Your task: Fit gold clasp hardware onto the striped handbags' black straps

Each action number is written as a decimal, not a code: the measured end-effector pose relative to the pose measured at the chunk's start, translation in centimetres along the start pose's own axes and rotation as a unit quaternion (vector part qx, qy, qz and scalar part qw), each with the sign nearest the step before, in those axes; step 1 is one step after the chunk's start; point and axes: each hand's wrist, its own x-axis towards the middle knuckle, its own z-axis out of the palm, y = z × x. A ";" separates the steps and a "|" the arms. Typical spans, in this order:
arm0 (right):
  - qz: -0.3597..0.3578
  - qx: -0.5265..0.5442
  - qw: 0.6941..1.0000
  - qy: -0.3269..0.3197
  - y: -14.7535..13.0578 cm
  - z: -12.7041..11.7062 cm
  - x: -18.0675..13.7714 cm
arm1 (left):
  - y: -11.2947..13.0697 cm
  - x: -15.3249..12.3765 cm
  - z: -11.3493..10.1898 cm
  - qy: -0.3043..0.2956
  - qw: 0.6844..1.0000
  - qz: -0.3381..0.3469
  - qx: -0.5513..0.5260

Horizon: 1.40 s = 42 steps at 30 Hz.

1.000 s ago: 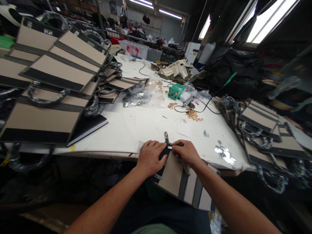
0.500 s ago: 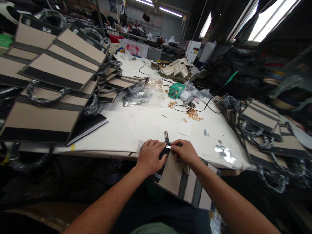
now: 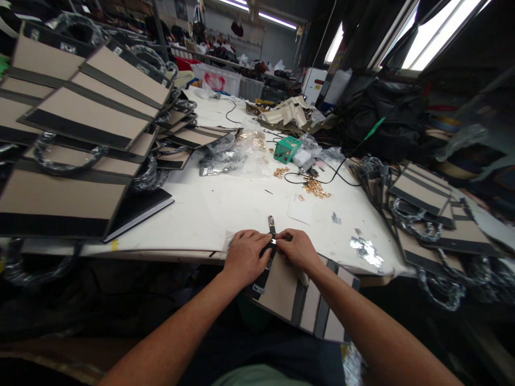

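Observation:
A beige bag panel (image 3: 281,289) with black bands lies tilted at the table's front edge, partly overhanging it. My left hand (image 3: 247,254) rests over its black band, fingers close together and thumb bent, gripping the band. Beside its fingertips is a small shiny metal plate (image 3: 273,241). My right hand (image 3: 298,247) is pinched closed at the plate's right side; a dark bit shows among its fingers, but what it holds is hidden. Beyond the hands, a short black strap with a metal end (image 3: 271,221) points away over the table. A metal fitting (image 3: 257,289) shows on the panel's near corner.
Stacked bag panels with wrapped handles stand left (image 3: 72,193) and right (image 3: 426,214). A black book (image 3: 139,214) lies under the left stack. Farther back are a green box (image 3: 287,149) with a cable, gold metal pieces (image 3: 316,187) and plastic bags (image 3: 241,153).
The whole view has shifted slightly left. Both hands stay at the metal plate on the panel, the right fingers moved a little closer over it.

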 end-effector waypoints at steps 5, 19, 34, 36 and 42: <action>-0.008 -0.025 1.000 0.009 -0.4 0.2 0.0 | 0.0 1.1 0.1 -0.007 1.000 -0.011 0.022; -0.069 -0.046 0.997 0.007 1.5 -0.8 -0.5 | -0.7 1.7 1.5 0.016 0.999 -0.035 0.016; -0.101 -0.027 0.994 0.028 0.6 0.3 -0.2 | -0.7 1.5 1.1 0.056 0.998 -0.012 0.015; -0.110 -0.025 0.994 0.012 0.7 0.0 -0.1 | -0.7 1.4 1.3 0.071 0.997 -0.004 0.015; -0.121 -0.039 0.992 0.011 1.0 -0.1 0.2 | -1.0 1.2 1.5 0.089 0.995 0.029 0.044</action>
